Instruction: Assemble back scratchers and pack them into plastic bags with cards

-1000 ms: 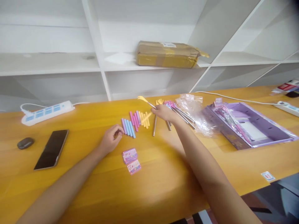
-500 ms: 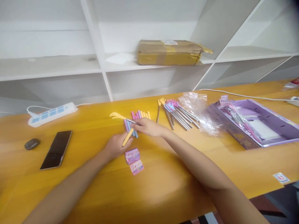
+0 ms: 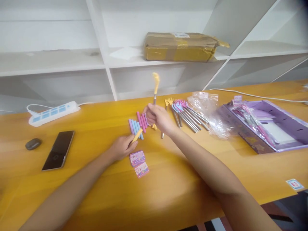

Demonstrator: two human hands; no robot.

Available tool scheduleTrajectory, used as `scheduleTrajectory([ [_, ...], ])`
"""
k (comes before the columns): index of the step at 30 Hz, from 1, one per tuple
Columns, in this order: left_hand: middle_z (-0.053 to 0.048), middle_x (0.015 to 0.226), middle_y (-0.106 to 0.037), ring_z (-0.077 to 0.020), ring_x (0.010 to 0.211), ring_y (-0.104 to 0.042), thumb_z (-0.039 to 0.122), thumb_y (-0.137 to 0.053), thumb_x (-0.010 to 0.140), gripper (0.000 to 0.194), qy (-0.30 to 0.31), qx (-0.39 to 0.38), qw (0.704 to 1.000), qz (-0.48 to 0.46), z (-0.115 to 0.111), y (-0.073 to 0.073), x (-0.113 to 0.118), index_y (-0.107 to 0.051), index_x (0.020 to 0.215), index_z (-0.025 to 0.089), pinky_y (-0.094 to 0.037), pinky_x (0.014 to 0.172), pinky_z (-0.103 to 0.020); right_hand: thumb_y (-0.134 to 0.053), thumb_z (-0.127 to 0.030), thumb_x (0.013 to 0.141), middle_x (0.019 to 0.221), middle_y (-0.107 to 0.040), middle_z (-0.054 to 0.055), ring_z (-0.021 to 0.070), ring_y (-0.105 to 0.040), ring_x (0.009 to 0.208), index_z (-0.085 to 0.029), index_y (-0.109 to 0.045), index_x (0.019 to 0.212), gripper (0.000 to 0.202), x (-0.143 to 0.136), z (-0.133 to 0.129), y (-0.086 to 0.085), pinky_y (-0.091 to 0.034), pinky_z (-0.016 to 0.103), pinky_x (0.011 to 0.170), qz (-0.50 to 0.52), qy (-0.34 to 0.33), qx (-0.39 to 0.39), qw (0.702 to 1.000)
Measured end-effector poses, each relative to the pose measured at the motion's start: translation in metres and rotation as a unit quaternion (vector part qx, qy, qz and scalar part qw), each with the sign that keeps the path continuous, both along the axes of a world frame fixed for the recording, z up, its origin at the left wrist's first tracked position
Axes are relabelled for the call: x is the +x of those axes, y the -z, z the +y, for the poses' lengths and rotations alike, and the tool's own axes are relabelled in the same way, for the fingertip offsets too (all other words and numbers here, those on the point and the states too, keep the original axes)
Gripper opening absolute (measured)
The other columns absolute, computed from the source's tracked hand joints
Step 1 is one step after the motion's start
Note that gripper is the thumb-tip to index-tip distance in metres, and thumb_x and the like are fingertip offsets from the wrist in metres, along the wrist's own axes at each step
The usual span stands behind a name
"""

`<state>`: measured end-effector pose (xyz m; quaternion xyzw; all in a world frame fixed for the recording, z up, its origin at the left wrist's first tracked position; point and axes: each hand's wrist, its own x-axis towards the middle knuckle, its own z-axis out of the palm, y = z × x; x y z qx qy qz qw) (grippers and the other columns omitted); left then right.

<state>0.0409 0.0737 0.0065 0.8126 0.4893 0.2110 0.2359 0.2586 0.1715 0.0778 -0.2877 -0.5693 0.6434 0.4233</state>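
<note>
My left hand point(image 3: 122, 146) is closed on a yellow tube point(image 3: 137, 135), near blue and purple tubes point(image 3: 134, 125) on the table. In my right hand point(image 3: 158, 118) is a metal rod with a yellow hand-shaped head point(image 3: 156, 82), held upright and slightly blurred. Pink tubes point(image 3: 141, 122) and partly hidden yellow tubes point(image 3: 154, 127) lie beside and beneath my right hand. To the right rests a pile of metal rods point(image 3: 189, 118) with blue, pink and yellow hand-shaped heads. Small printed cards point(image 3: 141, 170) lie just below my left hand's fingertips.
Clear plastic bags point(image 3: 204, 110) lie between the rods and a purple box point(image 3: 255, 141). On the left are a phone point(image 3: 58, 150), a dark case point(image 3: 33, 144) and a power strip point(image 3: 55, 113). A taped carton point(image 3: 180, 48) sits on the shelf behind.
My right hand has lifted the yellow-headed rod up and right, away from the yellow tube, turning it upright. My left hand still holds the tube, now a little further right.
</note>
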Motion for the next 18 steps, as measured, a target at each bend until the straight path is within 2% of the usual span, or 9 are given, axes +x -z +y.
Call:
scheduleTrajectory([
  [3, 0.002, 0.072, -0.056, -0.0167, 0.063, -0.051, 0.04, -0.044, 0.107, 0.027, 0.017, 0.001, 1.0, 0.004, 0.0, 0.002, -0.001, -0.052, 0.087, 0.024, -0.035, 0.062, -0.03, -0.062, -0.073, 0.094, 0.068, -0.048, 0.0, 0.0135, -0.056, 0.062, -0.017, -0.063, 0.083, 0.058, 0.0, -0.001, -0.007, -0.049, 0.028, 0.06, 0.034, 0.019, -0.006, 0.999],
  [6, 0.002, 0.073, -0.057, -0.017, 0.064, -0.053, 0.04, -0.042, 0.108, 0.028, 0.017, 0.004, 1.0, 0.0, 0.001, 0.003, -0.002, -0.053, 0.089, 0.023, -0.036, 0.064, -0.03, -0.063, -0.07, 0.094, 0.078, -0.061, 0.005, 0.0149, -0.062, 0.073, -0.015, -0.066, 0.082, 0.057, -0.001, -0.003, -0.008, -0.053, 0.03, 0.073, 0.035, 0.023, -0.012, 0.999],
  [13, 0.002, 0.074, -0.056, -0.0161, 0.064, -0.052, 0.04, -0.041, 0.109, 0.028, 0.017, -0.002, 1.0, -0.019, 0.0, 0.003, -0.003, -0.057, 0.095, 0.022, -0.036, 0.064, -0.029, -0.071, -0.066, 0.091, 0.074, -0.061, 0.003, 0.0141, -0.061, 0.065, -0.016, -0.065, 0.083, 0.051, -0.003, -0.007, -0.004, -0.049, 0.026, 0.058, 0.098, -0.016, -0.059, 0.993],
  [18, 0.002, 0.076, -0.058, -0.0159, 0.066, -0.054, 0.04, -0.04, 0.11, 0.029, 0.023, -0.001, 0.999, -0.022, 0.0, 0.005, -0.005, -0.059, 0.1, 0.021, -0.037, 0.066, -0.028, -0.068, -0.066, 0.093, 0.071, -0.061, 0.003, 0.0143, -0.06, 0.062, -0.017, -0.063, 0.082, 0.051, -0.004, -0.011, -0.006, -0.046, 0.026, 0.051, 0.12, -0.05, -0.069, 0.989],
])
